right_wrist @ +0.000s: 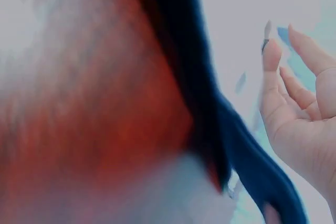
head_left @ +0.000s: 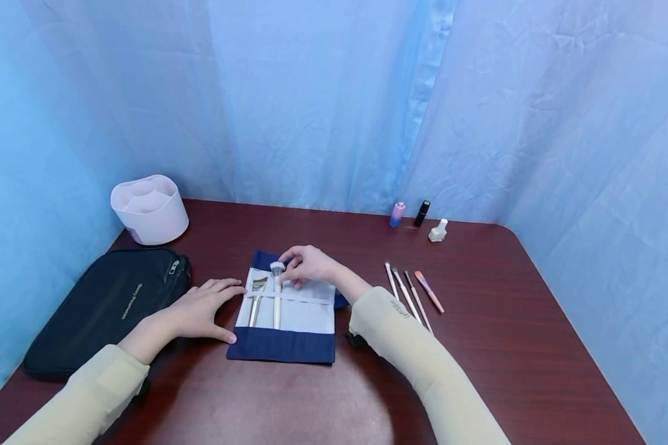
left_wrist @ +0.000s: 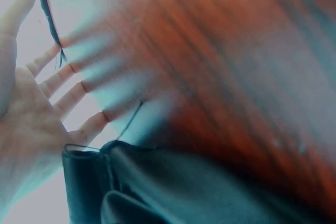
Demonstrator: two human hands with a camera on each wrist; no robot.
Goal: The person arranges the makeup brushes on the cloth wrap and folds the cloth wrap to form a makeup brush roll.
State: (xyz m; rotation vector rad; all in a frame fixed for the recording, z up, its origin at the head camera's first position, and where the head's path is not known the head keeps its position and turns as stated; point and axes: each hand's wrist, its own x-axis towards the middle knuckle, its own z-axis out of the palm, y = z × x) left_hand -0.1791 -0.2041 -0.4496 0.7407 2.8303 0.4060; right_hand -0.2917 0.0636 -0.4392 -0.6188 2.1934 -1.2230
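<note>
The step in hand looks like seating a makeup brush (head_left: 277, 290) under the elastic band of the brush roll (head_left: 285, 321), at the surface's centre. The right hand (head_left: 307, 264) pinches its head at 12 o'clock with curled fingers; the left hand (head_left: 203, 307), fingers spread flat, steadies the roll's 9 o'clock edge. Next comes one of the loose brushes (head_left: 406, 293) at 3 o'clock.

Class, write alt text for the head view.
A right hand touches a brush tucked in an open brush roll; the left hand rests flat at its left edge, on a dark wooden table.

Left hand (head_left: 203, 309) lies flat, fingers spread (palm down); right hand (head_left: 307, 266) reaches forward, fingertips pinching.
</note>
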